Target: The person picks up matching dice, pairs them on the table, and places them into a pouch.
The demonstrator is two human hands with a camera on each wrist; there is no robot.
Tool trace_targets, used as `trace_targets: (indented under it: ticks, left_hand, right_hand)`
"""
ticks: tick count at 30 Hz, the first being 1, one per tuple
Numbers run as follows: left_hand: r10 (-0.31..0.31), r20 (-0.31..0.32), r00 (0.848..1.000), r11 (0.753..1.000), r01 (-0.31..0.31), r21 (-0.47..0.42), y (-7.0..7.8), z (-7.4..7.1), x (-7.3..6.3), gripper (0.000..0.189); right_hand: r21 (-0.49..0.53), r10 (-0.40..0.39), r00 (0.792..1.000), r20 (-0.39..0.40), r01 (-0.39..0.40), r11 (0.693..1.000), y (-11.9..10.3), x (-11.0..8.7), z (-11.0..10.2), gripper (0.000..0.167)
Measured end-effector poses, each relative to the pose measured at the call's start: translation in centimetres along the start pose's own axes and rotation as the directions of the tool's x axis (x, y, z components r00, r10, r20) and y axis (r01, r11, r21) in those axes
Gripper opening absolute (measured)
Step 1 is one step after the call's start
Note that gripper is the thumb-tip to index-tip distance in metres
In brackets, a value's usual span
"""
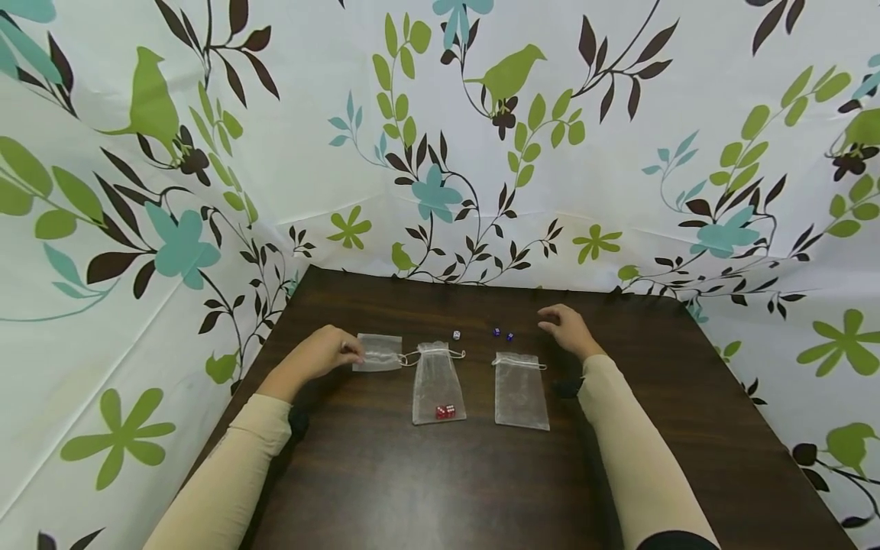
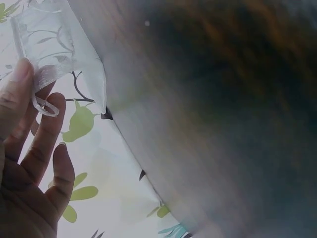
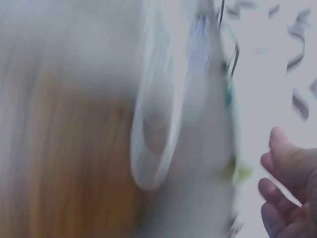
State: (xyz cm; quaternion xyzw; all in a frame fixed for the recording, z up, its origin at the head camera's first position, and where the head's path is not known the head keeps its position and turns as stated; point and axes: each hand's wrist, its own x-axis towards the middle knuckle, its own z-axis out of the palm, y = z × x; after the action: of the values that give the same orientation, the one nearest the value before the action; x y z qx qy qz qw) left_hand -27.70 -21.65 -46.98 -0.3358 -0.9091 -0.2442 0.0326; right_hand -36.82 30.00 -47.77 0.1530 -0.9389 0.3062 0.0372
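Note:
My left hand [image 1: 323, 353] pinches the edge of a small sheer white drawstring pouch [image 1: 380, 353] at the left. In the left wrist view, thumb and fingers hold the pouch [image 2: 47, 42] beside its looped cord [image 2: 45, 106]. A second sheer pouch [image 1: 433, 382] lies flat in the middle, with red dice [image 1: 445, 412] inside at its bottom end. A third pouch [image 1: 521, 393] lies flat to the right. My right hand [image 1: 567, 328], fingers loosely bent and holding nothing, is right of two blue dice [image 1: 503, 334]. The right wrist view is blurred.
One white die [image 1: 457, 335] lies beyond the middle pouch. Everything lies on a dark brown wooden table [image 1: 412, 489]. A white patterned cloth [image 1: 467, 153] with leaves and birds hangs behind the table and along its sides.

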Motion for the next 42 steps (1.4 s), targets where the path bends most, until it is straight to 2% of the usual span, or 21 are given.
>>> trace_targets:
  ticks: [4,7,11,14,17,21,29,33,36,42]
  left_hand:
    - [0.001,0.005,1.000,1.000,-0.001,0.001,0.2,0.1,0.0,0.009]
    - [-0.001,0.004,1.000,1.000,0.001,0.000,0.2,0.2,-0.1,0.010]
    - [-0.014,0.006,1.000,1.000,0.014,-0.004,0.4,0.2,-0.1,0.007]
    - [-0.028,0.012,1.000,1.000,0.028,-0.003,0.6,0.2,-0.1,0.006]
    - [-0.032,0.014,0.999,0.999,0.032,0.001,0.7,0.3,-0.2,0.008]
    - [-0.035,0.015,0.999,0.999,0.035,-0.002,0.8,0.2,-0.3,0.009]
    - [-0.033,0.011,0.999,0.999,0.033,-0.007,0.9,0.3,-0.4,0.008]
    - [-0.029,0.011,1.000,1.000,0.029,-0.011,0.8,0.3,-0.4,0.008]
    - [-0.025,0.006,1.000,1.000,0.025,-0.006,0.8,0.3,-0.4,0.007]
    - [-0.015,0.002,1.000,1.000,0.015,-0.004,0.7,0.2,-0.4,0.006]
  right_hand:
    - [0.015,-0.090,0.995,0.035,0.090,0.996,-4.0,1.6,1.6,0.031]
    - [0.015,-0.130,0.984,0.125,0.129,0.991,-6.7,2.5,2.9,0.032]
    - [-0.001,-0.114,0.964,0.241,0.118,0.993,-9.3,3.4,4.6,0.033]
    - [-0.009,-0.100,0.952,0.290,0.108,0.994,-10.2,4.0,5.9,0.034]
    - [0.002,-0.084,0.942,0.324,0.088,0.996,-10.8,4.3,7.3,0.033]
    - [0.008,-0.066,0.940,0.335,0.067,0.998,-11.1,4.4,9.0,0.031]
    - [-0.039,-0.066,0.957,0.281,0.080,0.996,-11.4,4.6,10.9,0.023]
    - [-0.054,-0.058,0.959,0.278,0.076,0.996,-11.4,4.6,11.1,0.016]
    - [-0.052,-0.081,0.958,0.273,0.099,0.994,-11.4,4.6,10.8,0.011]
    - [-0.031,-0.064,0.963,0.261,0.075,0.997,-10.6,4.9,9.2,0.013]
